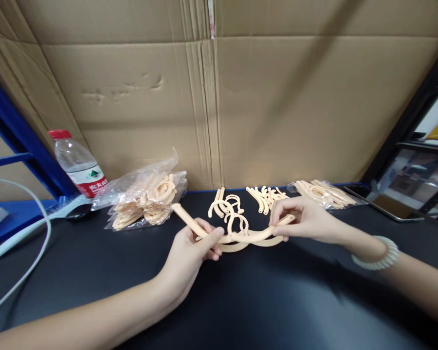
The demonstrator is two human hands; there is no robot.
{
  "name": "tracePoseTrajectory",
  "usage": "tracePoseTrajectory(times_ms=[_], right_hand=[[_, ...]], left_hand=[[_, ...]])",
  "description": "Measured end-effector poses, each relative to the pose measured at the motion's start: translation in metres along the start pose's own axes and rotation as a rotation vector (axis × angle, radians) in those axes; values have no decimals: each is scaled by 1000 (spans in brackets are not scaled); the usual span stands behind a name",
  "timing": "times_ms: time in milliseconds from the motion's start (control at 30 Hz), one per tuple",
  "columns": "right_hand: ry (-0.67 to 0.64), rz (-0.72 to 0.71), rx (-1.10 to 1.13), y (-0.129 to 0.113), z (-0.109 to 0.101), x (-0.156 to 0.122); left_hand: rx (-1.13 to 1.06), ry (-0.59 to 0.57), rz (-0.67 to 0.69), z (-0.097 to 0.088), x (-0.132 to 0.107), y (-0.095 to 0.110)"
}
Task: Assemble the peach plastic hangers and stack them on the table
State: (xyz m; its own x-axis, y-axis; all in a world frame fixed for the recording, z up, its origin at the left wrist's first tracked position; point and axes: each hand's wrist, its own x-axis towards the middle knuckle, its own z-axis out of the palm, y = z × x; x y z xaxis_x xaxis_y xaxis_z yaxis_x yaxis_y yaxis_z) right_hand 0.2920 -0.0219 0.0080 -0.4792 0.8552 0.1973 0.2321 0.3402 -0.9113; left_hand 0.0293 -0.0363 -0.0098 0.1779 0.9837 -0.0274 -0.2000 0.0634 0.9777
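My left hand [191,255] is closed around one end of a long curved beige plastic piece [237,237], thumb on top. My right hand [302,219] pinches the other end of it, just above the black table [95,272]. A second curved piece lies under the held one. Small beige hook-shaped parts [229,209] lie loose just behind my hands, and a cluster of short curved pieces [266,197] sits farther back. A pale bead bracelet [377,255] is on my right wrist.
A clear bag of beige parts [146,199] lies at the back left, another bag [324,193] at the back right. A water bottle [80,163] with a red cap stands far left beside a white cable [29,243]. A phone [383,204] lies right. Cardboard wall [219,97] behind.
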Motion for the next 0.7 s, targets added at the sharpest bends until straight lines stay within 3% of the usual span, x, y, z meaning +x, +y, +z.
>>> tracePoseTrajectory(times_ms=[133,300,400,500,567,700], right_hand=[[-110,-52,-426,2,-29,0],[-244,-99,-639,-2,-30,0],[-284,-72,-645,-3,-26,0],[-300,-59,-663,-1,-24,-1],[-297,-67,-688,1,-23,-2],[-299,-94,-746,-3,-20,-5]], left_hand=[[72,94,62,-10,10,10],[416,156,311,-19,17,12],[794,51,484,-22,16,8],[1163,-44,757,-22,12,5],[1315,-185,875,-20,8,3],[1393,-519,814,-15,-5,0]])
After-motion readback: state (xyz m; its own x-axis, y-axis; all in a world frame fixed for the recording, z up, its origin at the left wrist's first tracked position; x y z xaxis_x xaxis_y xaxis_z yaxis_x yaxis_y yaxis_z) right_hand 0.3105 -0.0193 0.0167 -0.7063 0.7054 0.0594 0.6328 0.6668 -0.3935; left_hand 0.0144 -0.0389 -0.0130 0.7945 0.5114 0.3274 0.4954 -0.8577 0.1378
